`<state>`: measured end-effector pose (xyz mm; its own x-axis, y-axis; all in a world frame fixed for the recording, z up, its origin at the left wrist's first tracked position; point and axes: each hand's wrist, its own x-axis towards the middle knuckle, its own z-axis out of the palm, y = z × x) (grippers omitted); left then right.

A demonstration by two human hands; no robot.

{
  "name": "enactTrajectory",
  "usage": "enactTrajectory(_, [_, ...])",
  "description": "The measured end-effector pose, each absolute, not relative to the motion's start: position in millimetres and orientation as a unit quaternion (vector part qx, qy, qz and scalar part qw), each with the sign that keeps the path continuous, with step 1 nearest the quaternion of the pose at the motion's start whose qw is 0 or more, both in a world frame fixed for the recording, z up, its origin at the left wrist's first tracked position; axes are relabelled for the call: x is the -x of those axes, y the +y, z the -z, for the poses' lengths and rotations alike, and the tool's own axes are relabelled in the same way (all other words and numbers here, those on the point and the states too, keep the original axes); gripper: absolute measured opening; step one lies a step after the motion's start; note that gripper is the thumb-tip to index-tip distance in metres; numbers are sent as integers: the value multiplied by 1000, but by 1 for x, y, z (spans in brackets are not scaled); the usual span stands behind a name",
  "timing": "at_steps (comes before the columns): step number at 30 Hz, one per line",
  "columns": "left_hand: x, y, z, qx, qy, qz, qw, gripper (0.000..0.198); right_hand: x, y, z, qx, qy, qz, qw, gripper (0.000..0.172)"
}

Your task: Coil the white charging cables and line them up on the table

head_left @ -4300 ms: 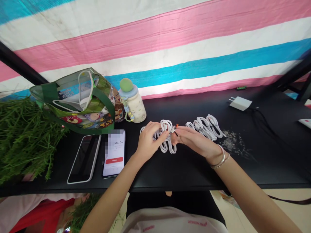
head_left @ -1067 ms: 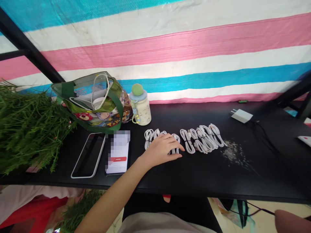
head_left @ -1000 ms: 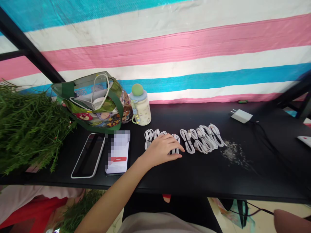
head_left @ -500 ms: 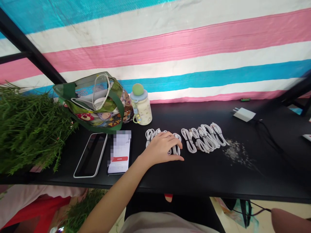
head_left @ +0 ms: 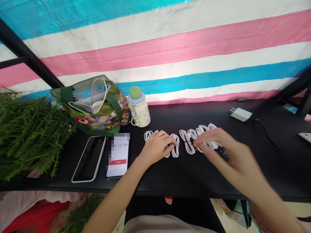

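Observation:
Several coiled white USB cables, tied in the middle with black ties, lie in a row on the black table (head_left: pixel 187 174). My left hand (head_left: pixel 156 147) rests over the left part of the row and partly hides it. Its thumb and index finger pinch the middle of one coiled white cable (head_left: pixel 175 152). My right hand (head_left: pixel 230 158) hovers over the right part of the row, slightly blurred, with thumb and fingers apart and nothing between them. Just left of it lies another coiled cable (head_left: pixel 186 142). Behind its fingers, further coils (head_left: pixel 206 128) are partly covered.
Left of the cables lie a lit phone (head_left: pixel 119 153) and a dark-screened phone (head_left: pixel 88 158). Behind stand a cream bottle (head_left: pixel 142 113) and a green see-through bag (head_left: pixel 82 118); green plants (head_left: pixel 31 136) fill the left end. A white charger (head_left: pixel 241 114) lies at the back right.
My right hand has come in from the lower right and now hangs over the right-hand cables. My left thumb and index finger have closed onto a cable.

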<state>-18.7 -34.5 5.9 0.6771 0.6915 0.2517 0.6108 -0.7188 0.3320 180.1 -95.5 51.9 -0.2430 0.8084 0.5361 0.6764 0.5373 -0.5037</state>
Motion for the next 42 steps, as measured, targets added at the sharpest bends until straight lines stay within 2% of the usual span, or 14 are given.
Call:
enactTrajectory(7, [18, -35, -5, -902, 374, -193, 96, 16, -163, -53, 19, 488, -807, 7, 331, 15])
enactTrajectory(14, [19, -34, -6, -898, 385, -187, 100, 16, -163, -53, 31, 497, -803, 95, 315, 9])
enactTrajectory(24, [18, -35, -7, -871, 425, -219, 111, 21, -163, -54, 22, 490, -797, 43, 350, 20])
enactTrajectory(32, [21, -37, -14, -781, 540, -283, 137, 21, -156, -46, 4, 497, -771, 32, 397, 18])
enactTrajectory(37, [21, -37, -13, -791, 520, -275, 165, 24, -153, -37, 1, 466, -770, -12, 436, 17])
enactTrajectory(42, [18, -37, -13, -792, 483, -286, 240, 32, -148, -41, 7, 463, -765, -63, 444, 16])
